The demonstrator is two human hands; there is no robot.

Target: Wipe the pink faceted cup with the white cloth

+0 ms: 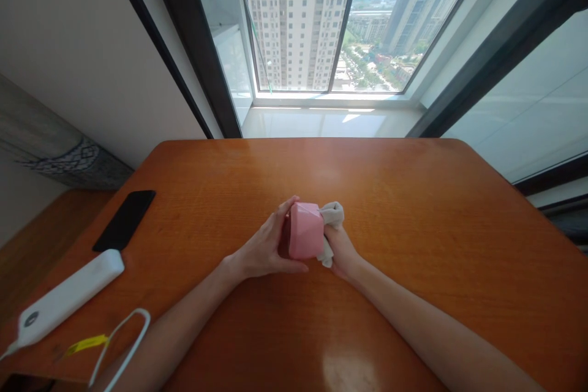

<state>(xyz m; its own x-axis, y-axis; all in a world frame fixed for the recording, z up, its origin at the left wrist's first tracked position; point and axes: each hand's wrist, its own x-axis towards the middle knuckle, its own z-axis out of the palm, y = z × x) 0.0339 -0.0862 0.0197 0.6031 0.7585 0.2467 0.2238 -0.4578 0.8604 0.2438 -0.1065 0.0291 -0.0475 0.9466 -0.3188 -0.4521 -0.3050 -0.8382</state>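
Observation:
Over the middle of the wooden table, my left hand (265, 246) grips a pink, angular object (307, 231), thumb below and fingers above. It has smooth, flat faces and looks like a small cup or box; its exact kind does not show. My right hand (340, 251) holds a bunched greyish-white cloth (331, 213) against the right side of the pink object. Part of the cloth hangs below the fingers. Most of my right fingertips are hidden behind the cloth and the object.
On the left of the table (436, 208) lie a black phone (125, 219) and a white power strip (71, 297). A white cord (140, 312) with a yellow tag (87, 344) loops beside my left forearm. A window (298, 37) stands beyond the table's far edge.

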